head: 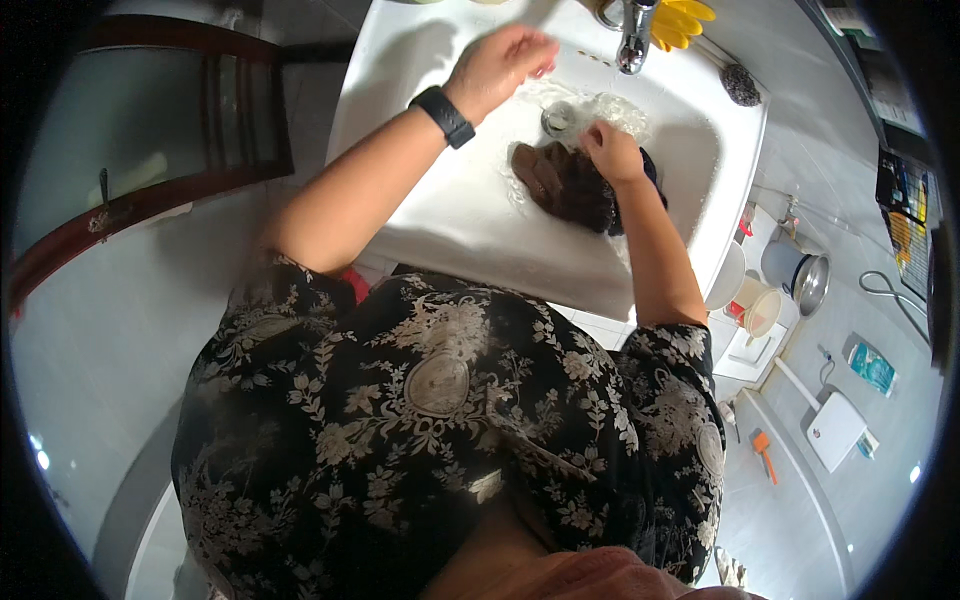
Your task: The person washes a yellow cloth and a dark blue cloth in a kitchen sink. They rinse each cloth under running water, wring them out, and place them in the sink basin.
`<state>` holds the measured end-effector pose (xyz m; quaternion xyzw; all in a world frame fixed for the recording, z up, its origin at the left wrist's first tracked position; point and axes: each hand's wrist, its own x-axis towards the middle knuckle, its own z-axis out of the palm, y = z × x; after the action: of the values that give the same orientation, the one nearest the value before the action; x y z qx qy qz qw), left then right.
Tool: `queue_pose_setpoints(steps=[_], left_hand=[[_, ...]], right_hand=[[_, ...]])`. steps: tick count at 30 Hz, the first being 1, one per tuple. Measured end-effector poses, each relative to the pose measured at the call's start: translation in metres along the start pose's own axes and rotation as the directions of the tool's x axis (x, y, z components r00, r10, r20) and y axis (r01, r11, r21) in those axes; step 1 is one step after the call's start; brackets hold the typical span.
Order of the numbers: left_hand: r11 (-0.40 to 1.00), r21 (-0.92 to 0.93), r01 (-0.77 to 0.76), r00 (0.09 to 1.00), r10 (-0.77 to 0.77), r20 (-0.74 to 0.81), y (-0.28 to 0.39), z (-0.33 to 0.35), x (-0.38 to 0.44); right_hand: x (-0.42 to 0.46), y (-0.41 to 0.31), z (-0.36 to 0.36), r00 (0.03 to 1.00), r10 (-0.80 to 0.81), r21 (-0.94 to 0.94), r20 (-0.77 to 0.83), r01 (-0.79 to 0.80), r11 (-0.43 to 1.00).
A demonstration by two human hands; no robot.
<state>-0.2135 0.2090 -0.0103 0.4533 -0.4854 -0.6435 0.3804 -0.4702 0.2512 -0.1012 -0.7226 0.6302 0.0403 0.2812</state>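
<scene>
In the white basin (465, 217), a wet brown and black item (562, 187) lies in shallow, rippling water. It looks soft, like cloth, but its exact kind is unclear. Over its upper right part is my right hand (616, 154), with the fingers curled inward; whether they grip it is hidden. My left hand (499, 71) is raised above the left side of the basin, away from the item, its fingers loosely bent and nothing visible in them. A dark watch band (442, 116) circles the left wrist. The round drain fitting (558, 120) lies just beyond the item.
A chrome faucet (634, 45) rises at the basin's far edge, beside yellow rubber gloves (679, 22). A metal scouring pad (740, 84) sits on the far right corner. Buckets (763, 311) and a metal pot (811, 285) stand lower right. A wood-framed door (172, 184) is at left.
</scene>
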Motion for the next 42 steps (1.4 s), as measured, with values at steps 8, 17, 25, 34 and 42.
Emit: queue_pose_setpoints(steps=[8, 17, 25, 34, 42], left_hand=[[0.504, 0.782, -0.367, 0.885, -0.069, 0.460, -0.106, 0.044, -0.039], [0.236, 0.955, -0.177, 0.822, -0.499, 0.276, -0.084, 0.016, -0.028], [0.147, 0.897, -0.416, 0.746, -0.509, 0.430, -0.072, 0.019, -0.028], [-0.463, 0.753, -0.468, 0.845, 0.014, 0.535, -0.027, -0.041, 0.033], [-0.551, 0.679, -0.484, 0.874, -0.342, 0.346, -0.040, -0.042, -0.018]], right_hand=[[0.029, -0.031, 0.026, 0.995, -0.003, -0.294, -0.102, -0.027, 0.955], [0.024, -0.025, 0.027, 0.991, 0.047, -0.334, -0.124, -0.087, 0.938], [-0.024, 0.013, -0.002, 0.969, 0.132, -0.622, -0.209, -0.235, 0.747], [-0.005, 0.050, -0.032, 0.881, -0.100, -0.551, -0.463, -0.198, 0.811], [-0.025, 0.055, -0.014, 0.973, 0.034, -0.649, -0.226, -0.177, 0.740]])
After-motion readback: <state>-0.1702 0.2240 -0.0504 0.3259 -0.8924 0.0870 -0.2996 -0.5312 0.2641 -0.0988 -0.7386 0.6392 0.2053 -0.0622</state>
